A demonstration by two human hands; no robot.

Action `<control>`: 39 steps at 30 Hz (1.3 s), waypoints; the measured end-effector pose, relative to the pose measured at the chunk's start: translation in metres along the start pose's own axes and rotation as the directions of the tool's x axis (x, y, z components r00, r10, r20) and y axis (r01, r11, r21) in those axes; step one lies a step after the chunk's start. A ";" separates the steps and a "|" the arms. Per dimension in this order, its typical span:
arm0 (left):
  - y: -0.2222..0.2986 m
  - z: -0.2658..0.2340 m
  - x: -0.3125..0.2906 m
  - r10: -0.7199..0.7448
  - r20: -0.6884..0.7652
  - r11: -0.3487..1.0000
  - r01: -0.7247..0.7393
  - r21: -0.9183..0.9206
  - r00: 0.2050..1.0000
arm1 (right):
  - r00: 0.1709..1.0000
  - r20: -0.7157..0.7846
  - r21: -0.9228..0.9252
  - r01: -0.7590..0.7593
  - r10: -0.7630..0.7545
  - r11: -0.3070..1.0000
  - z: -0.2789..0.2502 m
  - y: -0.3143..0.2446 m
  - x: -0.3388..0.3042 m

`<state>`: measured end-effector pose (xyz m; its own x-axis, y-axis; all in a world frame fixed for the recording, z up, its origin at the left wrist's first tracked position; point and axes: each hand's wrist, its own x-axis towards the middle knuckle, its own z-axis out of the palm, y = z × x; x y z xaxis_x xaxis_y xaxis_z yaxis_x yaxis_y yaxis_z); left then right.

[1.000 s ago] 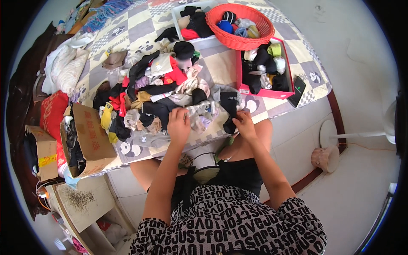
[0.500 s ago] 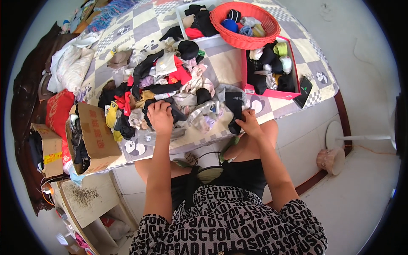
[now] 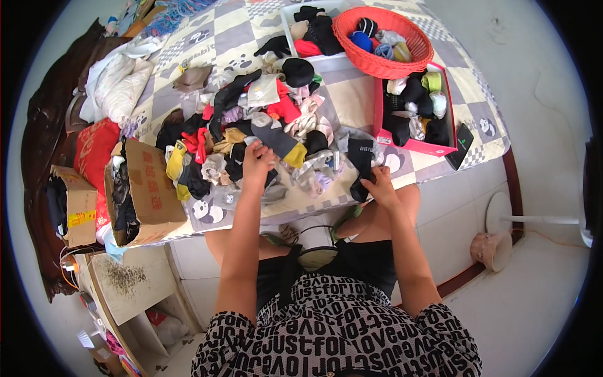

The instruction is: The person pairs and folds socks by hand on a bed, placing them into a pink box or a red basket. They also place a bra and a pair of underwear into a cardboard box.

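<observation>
My right hand pinches the lower end of a black sock with pale lettering near its top, at the front edge of the bed. My left hand is over the front of a heaped pile of socks. Its fingers are curled at the edge of a dark grey sock with a yellow end, and seem to grip it; their exact hold is partly hidden. Right of that sock lies a rolled black sock. Pale, thin socks lie between my hands.
At the back right stand a red woven basket with balled socks, a white bin and a pink-red box holding more socks. A phone lies beside the box. Cardboard boxes stand at the left edge of the checked bed.
My left hand has risen slightly off the pile, and the grey sock's yellow end now shows on top. The right hand still holds the black sock. The whole view has shifted a little.
</observation>
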<state>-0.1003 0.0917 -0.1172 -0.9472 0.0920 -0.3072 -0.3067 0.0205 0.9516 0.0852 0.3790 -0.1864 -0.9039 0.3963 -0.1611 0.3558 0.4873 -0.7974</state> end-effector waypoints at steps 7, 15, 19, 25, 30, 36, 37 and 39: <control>-0.084 -0.040 -0.011 0.432 -0.397 0.858 -0.234 0.458 0.810 | 0.999 0.000 -0.080 0.032 -0.032 0.996 0.001 -0.004 0.002; -0.057 -0.019 -0.017 0.421 -0.094 0.778 -0.306 0.548 0.902 | 0.999 -0.040 -0.192 0.013 -0.021 0.981 0.010 -0.011 0.001; -0.031 0.003 -0.030 0.294 0.027 0.956 -0.294 -0.004 0.955 | 0.996 -0.079 -0.195 0.030 -0.046 0.980 0.007 -0.007 -0.004; -0.053 -0.018 -0.029 0.339 -0.070 0.719 -0.210 0.663 0.938 | 0.989 -0.120 -0.220 0.061 -0.089 0.974 0.011 -0.008 -0.005; -0.037 -0.013 -0.044 0.284 0.067 0.743 -0.264 0.615 0.956 | 0.771 -0.439 -0.436 0.266 -0.461 0.860 0.004 -0.096 -0.006; -0.016 0.017 -0.045 0.385 0.147 0.921 -0.390 0.005 0.911 | 0.836 -0.223 -0.334 0.419 -0.502 0.845 0.035 -0.158 0.052; -0.014 0.017 -0.046 0.403 0.158 0.913 -0.407 -0.007 0.901 | 0.828 -0.155 -0.438 0.431 -0.538 0.789 0.041 -0.146 0.064; -0.013 0.017 -0.046 0.436 0.132 0.894 -0.445 0.050 0.890 | 0.890 -0.237 -0.009 0.398 -0.389 0.917 0.044 -0.131 0.091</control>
<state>-0.0514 0.1044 -0.1154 -0.9645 0.2223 0.1424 0.1520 0.0268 0.9880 -0.0544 0.3168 -0.1222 -0.8870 0.3476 0.3040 -0.0312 0.6118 -0.7904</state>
